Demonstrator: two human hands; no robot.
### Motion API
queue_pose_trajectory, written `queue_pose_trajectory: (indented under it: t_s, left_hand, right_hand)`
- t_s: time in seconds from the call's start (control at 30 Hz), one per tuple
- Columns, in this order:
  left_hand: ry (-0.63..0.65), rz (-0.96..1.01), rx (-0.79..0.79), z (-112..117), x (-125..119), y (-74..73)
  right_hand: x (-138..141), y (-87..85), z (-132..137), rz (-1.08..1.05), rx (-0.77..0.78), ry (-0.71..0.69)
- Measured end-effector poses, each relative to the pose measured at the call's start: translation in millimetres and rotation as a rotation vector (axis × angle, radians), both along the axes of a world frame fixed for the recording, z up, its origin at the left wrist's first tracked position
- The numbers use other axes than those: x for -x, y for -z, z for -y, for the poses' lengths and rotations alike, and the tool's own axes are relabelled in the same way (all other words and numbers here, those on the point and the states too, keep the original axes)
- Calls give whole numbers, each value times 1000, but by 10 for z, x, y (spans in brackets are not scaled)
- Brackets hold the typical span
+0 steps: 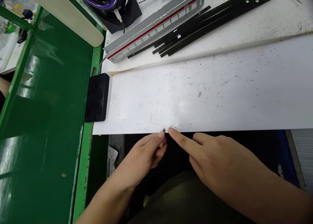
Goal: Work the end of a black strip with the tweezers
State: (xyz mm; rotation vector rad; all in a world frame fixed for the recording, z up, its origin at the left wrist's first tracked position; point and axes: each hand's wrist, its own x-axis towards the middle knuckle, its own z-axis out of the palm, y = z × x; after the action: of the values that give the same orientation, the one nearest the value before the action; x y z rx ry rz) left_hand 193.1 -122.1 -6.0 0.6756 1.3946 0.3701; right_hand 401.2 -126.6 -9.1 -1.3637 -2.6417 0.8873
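Observation:
At the front edge of the white board [151, 97], my left hand [146, 149] pinches a tiny dark piece [164, 130] between thumb and forefinger. My right hand [212, 155] comes in from the right with its index finger stretched toward that piece. A thin dark tip shows just beyond this fingertip, and its other fingers are curled underneath. Whatever they hold is mostly hidden; only a sliver of blue shows by the knuckles. Small dark shavings are scattered on the board around both fingertips.
A black flat box [97, 97] lies at the board's left end, beside a green metal frame [84, 178]. Behind are a grey model train side with a red stripe [156, 26], several glossy black strips [195, 31] and a purple-rimmed black device [107, 5].

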Motion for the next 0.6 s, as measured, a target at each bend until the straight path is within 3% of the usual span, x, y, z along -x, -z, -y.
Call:
queue_pose_trajectory:
  t_s: [0.2,0.6]
  left_hand:
    - [19,-17,-23,10,-30,-35]
    - [-6,-27,13,-8,-37,-39]
  right_hand:
    - [21,-41,-5,26,20,-68]
    - [-21,73,24,-82,84,44]
